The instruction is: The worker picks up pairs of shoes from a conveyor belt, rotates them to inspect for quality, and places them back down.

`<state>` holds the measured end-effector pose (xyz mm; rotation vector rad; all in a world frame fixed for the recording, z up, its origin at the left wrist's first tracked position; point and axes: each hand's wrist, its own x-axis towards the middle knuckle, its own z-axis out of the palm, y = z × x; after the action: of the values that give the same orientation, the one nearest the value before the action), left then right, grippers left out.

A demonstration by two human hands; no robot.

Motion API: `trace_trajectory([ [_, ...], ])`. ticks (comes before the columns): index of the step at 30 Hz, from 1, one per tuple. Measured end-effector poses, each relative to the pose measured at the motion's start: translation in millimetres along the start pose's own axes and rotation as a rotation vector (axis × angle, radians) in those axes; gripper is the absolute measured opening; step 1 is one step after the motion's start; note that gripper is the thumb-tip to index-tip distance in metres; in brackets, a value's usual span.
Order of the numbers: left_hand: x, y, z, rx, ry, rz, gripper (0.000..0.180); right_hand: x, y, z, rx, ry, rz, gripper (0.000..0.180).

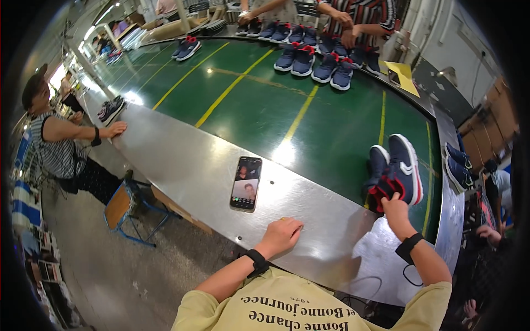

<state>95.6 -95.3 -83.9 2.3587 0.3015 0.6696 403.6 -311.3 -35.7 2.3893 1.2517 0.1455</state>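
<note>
- Navy uppers with red lining make up the pair in hand: the right-hand shoe (407,160) and the left-hand shoe (377,172), side by side at the near right end of the green belt (331,138), toes pointing away from the person.
- The right hand (396,211) pinches the red-lined collar at the heel end, its fingers narrowed on the fabric; how far they reach inside, and whether they hold both shoes or one, I cannot tell.
- The right-hand shoe leans over, its white and red sole turned outward; a firm hold low at the heel should keep it from rolling, without crushing the soft collar.
- The left hand (281,234) lies over the metal edge (326,218), its fingers curled in loosely with nothing showing in them; bringing it under the toes would likely steady the pair better than one hand alone.
- Keep the soles clear of the metal rim, since dragging them across it could scuff the white.
- The phone (246,183) lies well left of the shoes, and the black cable (411,276) loops beside the right forearm; a short, controlled wrist turn, eyes on the shoes, should avoid snagging it.
</note>
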Motion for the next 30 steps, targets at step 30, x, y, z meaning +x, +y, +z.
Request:
trace_trajectory([
  [30, 6, 23, -30, -0.902, 0.039, -0.767, 0.069, -92, -157, -112, 1.225, 0.203, 0.412, 0.040],
])
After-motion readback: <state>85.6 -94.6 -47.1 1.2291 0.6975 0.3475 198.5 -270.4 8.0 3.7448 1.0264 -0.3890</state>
